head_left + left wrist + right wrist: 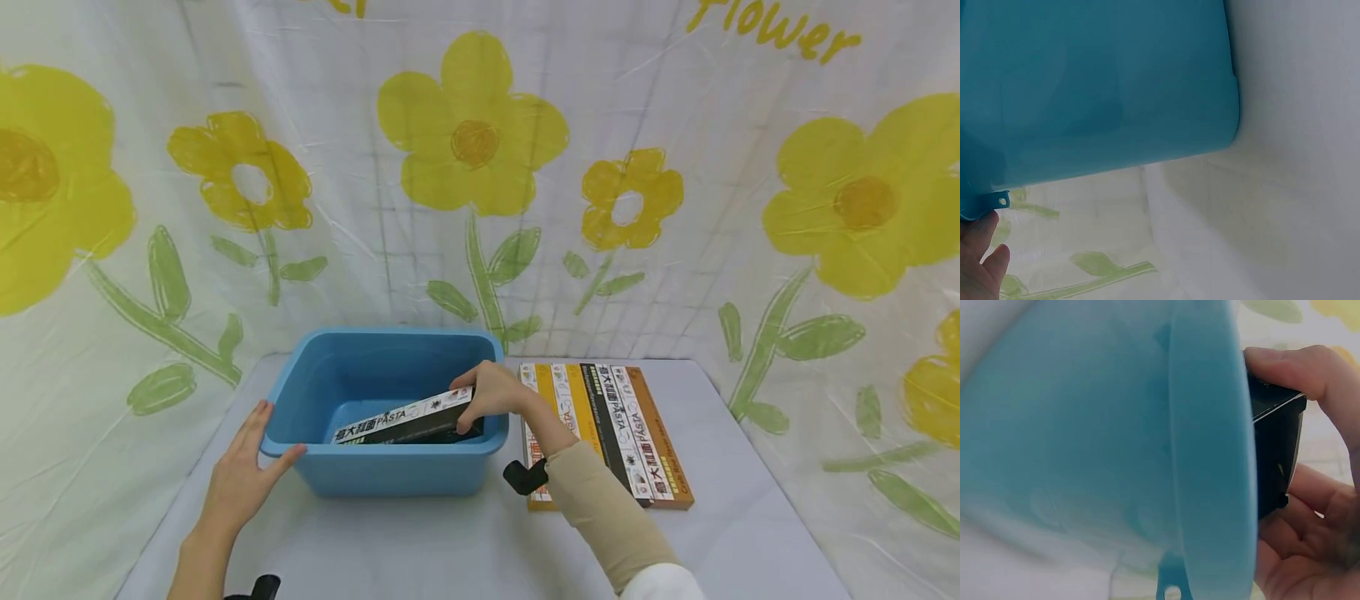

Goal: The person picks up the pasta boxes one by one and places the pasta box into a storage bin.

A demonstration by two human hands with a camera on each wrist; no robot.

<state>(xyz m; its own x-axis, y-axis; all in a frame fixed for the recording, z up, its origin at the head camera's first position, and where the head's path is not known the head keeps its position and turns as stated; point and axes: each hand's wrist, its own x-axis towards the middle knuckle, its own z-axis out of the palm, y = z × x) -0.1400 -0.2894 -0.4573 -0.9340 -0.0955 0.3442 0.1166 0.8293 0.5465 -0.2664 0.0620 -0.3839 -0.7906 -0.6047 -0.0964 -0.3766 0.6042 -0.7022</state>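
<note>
A blue plastic basin [390, 475] stands on the table in the head view. My right hand [491, 392] grips the right end of a black-and-white pasta box [405, 421], thumb on one side and fingers on the other. The box slants down into the basin, its left end lower; the front wall hides part of it. In the right wrist view, the dark end of the box shows beyond the basin's rim. At the basin's left front corner my left hand [240, 475] rests on the rim with its fingers extended.
Several pasta boxes lie side by side right of the basin, among them a yellow box [587, 400], a black-and-white box [617, 433] and a brown-edged box [660, 433]. A white curtain with yellow flowers [474, 142] hangs behind the white table [735, 467].
</note>
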